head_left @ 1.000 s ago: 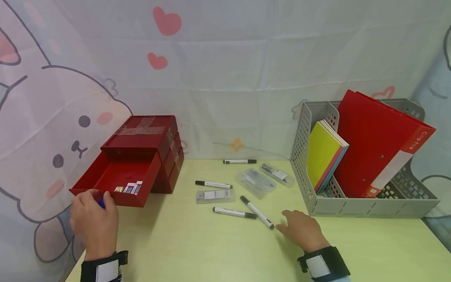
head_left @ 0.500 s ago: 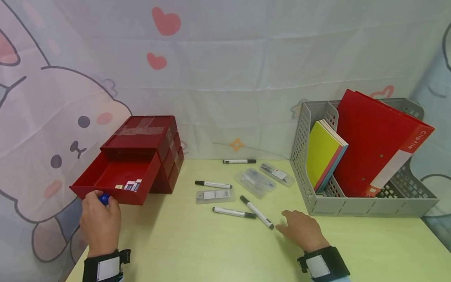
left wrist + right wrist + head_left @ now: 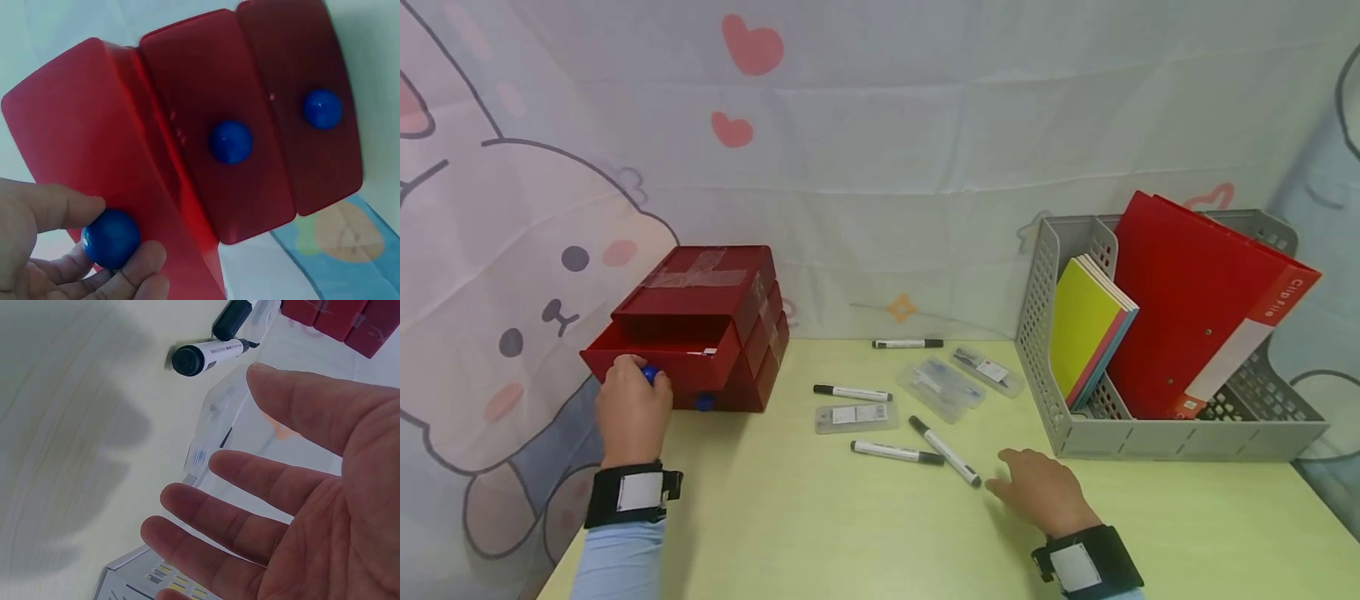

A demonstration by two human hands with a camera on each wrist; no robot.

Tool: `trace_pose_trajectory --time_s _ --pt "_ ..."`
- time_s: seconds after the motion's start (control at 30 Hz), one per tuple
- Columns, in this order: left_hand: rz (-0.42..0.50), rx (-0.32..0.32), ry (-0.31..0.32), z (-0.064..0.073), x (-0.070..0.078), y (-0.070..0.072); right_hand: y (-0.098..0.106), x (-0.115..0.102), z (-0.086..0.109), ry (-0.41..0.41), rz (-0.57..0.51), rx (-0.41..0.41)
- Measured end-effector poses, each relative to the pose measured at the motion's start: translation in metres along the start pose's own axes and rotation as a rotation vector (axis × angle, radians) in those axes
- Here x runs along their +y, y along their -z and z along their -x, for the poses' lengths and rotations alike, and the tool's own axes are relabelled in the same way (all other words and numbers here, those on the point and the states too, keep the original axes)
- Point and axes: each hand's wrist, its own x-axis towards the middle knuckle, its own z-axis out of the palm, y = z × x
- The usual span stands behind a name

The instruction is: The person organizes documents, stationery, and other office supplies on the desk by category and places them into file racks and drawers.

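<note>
My left hand [image 3: 636,417] grips the round blue knob [image 3: 111,239] of the top drawer [image 3: 696,375], thumb on one side and fingers curled on the other. The drawer stands partly out of the dark red three-drawer box [image 3: 758,279]. A small bit of white shows inside it; its front hides the rest. Two more blue knobs sit on the closed lower drawers, as the left wrist view shows. My right hand [image 3: 1043,493] holds nothing, palm bare and fingers spread apart in the right wrist view. A white marker [image 3: 946,451] with black ends lies just left of it.
More markers [image 3: 897,452] and clear plastic cases [image 3: 856,418] lie mid-table. At the right, a grey file rack [image 3: 1195,442] holds coloured notebooks [image 3: 1084,325] and a tilted red clip file [image 3: 1195,308]. A patterned cloth [image 3: 880,167] hangs behind the table.
My left hand has moved forward and slightly right, and the top drawer has slid inward, hiding most of the small items inside. A lower blue knob now shows. The right hand stays put.
</note>
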Motion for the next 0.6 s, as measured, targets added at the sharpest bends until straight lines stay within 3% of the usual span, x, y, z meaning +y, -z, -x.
trace_pose_trajectory --time_s 0.17,0.43,0.6 --pt "-0.062 -0.060 0.034 -0.022 0.009 -0.013 0.000 0.001 0.000 -0.020 0.000 -0.018" --pt "-0.024 -0.069 0.023 -0.048 0.012 -0.036 0.001 0.001 0.002 -0.059 -0.004 -0.057" --pt "-0.025 -0.064 0.007 -0.056 0.012 -0.045 0.002 0.003 0.003 -0.065 -0.005 -0.056"
